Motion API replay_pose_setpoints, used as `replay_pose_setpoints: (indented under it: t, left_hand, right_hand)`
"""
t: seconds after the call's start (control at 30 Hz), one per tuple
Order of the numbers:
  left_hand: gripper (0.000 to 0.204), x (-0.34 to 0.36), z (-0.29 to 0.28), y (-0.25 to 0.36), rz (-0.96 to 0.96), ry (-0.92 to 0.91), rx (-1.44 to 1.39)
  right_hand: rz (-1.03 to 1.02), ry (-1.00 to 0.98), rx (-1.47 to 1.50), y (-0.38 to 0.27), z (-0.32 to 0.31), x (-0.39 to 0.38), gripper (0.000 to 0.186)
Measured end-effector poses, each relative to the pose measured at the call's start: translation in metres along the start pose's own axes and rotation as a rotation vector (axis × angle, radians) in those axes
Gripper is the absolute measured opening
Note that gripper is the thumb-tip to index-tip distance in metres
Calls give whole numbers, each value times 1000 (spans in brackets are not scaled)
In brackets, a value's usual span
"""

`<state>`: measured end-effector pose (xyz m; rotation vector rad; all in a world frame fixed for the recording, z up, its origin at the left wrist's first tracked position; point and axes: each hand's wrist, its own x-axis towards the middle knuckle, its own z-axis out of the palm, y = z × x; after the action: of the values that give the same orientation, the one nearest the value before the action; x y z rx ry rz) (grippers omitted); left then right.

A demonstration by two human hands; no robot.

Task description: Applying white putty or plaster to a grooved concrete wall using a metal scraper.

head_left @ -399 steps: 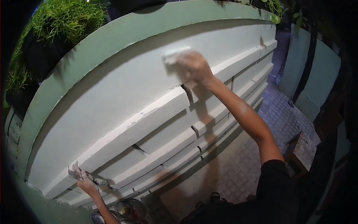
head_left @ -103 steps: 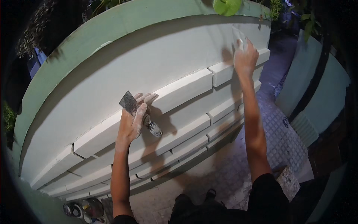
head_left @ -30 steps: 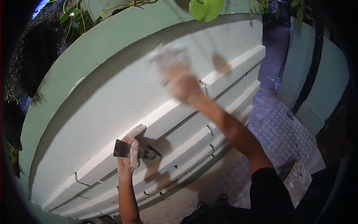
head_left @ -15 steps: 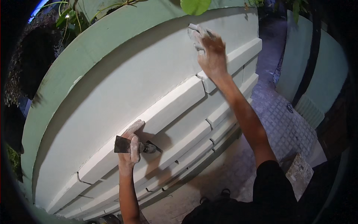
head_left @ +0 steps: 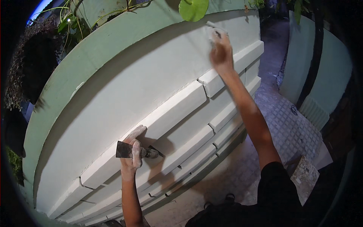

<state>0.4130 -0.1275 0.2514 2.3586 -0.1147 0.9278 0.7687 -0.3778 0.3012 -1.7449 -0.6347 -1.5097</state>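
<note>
My left hand (head_left: 131, 160), dusted white, is closed round a putty knife (head_left: 123, 150) with a flat dark blade. The thumb crosses the tool and some fingers lie against the upper raised band (head_left: 162, 113) of a white wall. High on the smooth part of that wall (head_left: 151, 72), my right hand (head_left: 222, 53) grips a thin, flat whitish piece (head_left: 216, 27), pressed against or very near the surface. Powder and blur keep me from telling what the piece is.
A green rim (head_left: 56, 90) arches over the white wall, with a round leaf (head_left: 193, 9) hanging at the top. Lower white bands (head_left: 177, 151) step down to the floor. To the right lie patterned paving (head_left: 291, 132) and a speckled block (head_left: 304, 176).
My right hand has slid to the right along the upper wall with the flat piece, its fingers now blurred. My left hand and the putty knife stay in place.
</note>
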Motion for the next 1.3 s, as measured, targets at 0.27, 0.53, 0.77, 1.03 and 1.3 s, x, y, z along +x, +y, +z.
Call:
replay_pose_setpoints:
  t: [0.27, 0.53, 0.77, 1.03, 1.3]
  left_hand:
    - [40, 8, 7, -5, 107, 15, -45]
    - [45, 6, -3, 4, 76, -48, 48]
    - [46, 16, 2, 20, 143, -89, 124]
    - [37, 63, 50, 44, 185, -219, 248]
    - [41, 66, 69, 43, 234, -190, 338]
  right_hand:
    - [395, 68, 133, 56, 14, 28, 44]
    - [91, -311, 233, -24, 20, -21, 47]
    - [-159, -24, 260, -71, 37, -42, 43]
    - [206, -32, 286, -37, 53, -25, 39]
    - [-1, -54, -99, 10, 42, -10, 31]
